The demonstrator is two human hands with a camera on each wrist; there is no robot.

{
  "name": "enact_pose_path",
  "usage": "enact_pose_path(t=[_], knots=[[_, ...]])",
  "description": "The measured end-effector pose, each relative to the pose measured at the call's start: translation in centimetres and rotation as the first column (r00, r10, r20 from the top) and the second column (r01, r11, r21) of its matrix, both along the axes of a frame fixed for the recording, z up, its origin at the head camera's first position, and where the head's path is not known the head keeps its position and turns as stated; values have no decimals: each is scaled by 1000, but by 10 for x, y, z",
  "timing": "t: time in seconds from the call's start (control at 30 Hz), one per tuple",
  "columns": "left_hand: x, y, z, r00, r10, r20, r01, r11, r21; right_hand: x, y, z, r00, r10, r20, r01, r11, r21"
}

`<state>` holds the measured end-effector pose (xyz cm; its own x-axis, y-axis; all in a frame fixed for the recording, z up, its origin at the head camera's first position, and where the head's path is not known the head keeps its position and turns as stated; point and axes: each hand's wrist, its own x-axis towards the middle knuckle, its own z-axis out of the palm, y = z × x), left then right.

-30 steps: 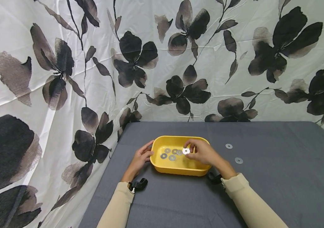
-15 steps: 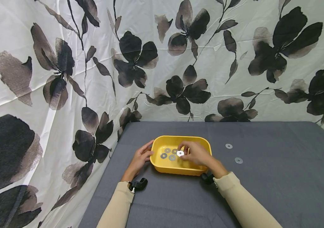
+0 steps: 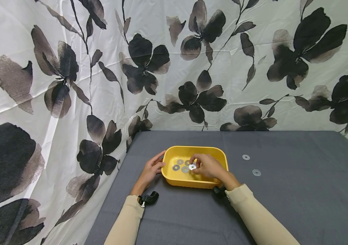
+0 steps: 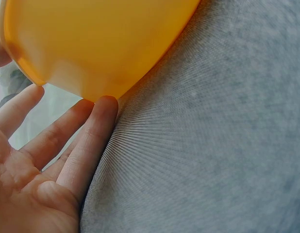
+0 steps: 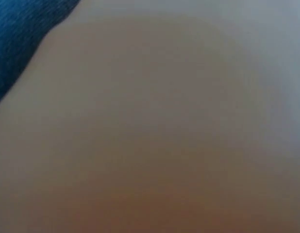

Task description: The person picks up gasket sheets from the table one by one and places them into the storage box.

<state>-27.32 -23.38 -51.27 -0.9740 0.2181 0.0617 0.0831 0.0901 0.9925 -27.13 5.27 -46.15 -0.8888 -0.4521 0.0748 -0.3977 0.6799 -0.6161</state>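
A yellow rectangular tray [image 3: 189, 183] stands on the table. My left hand [image 3: 150, 171] touches its left end; in the left wrist view, fairly straight fingers [image 4: 94, 141] meet the yellow wall [image 4: 106, 43]. Over the tray's inside, my right hand [image 3: 211, 167] pinches a shiny metal washer [image 3: 192, 166] between thumb and fingertips. Several grey washers [image 3: 176, 167] lie flat on the tray floor left of that hand. One washer [image 3: 187, 163] is partly hidden behind the fingers. The right wrist view is too blurred to show the fingers.
Two more washers lie on the grey table cloth [image 3: 299, 190] right of the tray, a farther one [image 3: 246, 157] and a nearer one [image 3: 256, 173]. A white curtain [image 3: 167, 68] with dark flowers hangs behind the table and along its left side.
My right hand has moved left and slightly nearer inside the tray, carrying the pinched washer toward the ones lying there. My left hand and the tray have stayed put.
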Motion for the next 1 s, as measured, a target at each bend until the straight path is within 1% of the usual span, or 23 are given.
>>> enact_pose_path(t=[0.3, 0.63, 0.73, 0.87, 1.0], knots=[[1, 0, 1, 1000, -1, 3, 1, 1000, 1, -4, -1, -6, 999, -9, 43, 8, 1000, 26], [1, 0, 1, 1000, 0, 5, 0, 1000, -1, -5, 0, -9, 999, -15, 52, 12, 998, 56], [0, 0, 0, 1000, 1, 2, -1, 1000, 1, -5, 1, -9, 999, -10, 42, 8, 998, 61], [0, 0, 0, 1000, 8, 1, -8, 1000, -2, -5, 0, -9, 998, -18, 55, 15, 999, 49], [0, 1, 1, 1000, 11, -4, -11, 1000, -7, -4, 0, -7, 998, -52, 34, 51, 999, 19]])
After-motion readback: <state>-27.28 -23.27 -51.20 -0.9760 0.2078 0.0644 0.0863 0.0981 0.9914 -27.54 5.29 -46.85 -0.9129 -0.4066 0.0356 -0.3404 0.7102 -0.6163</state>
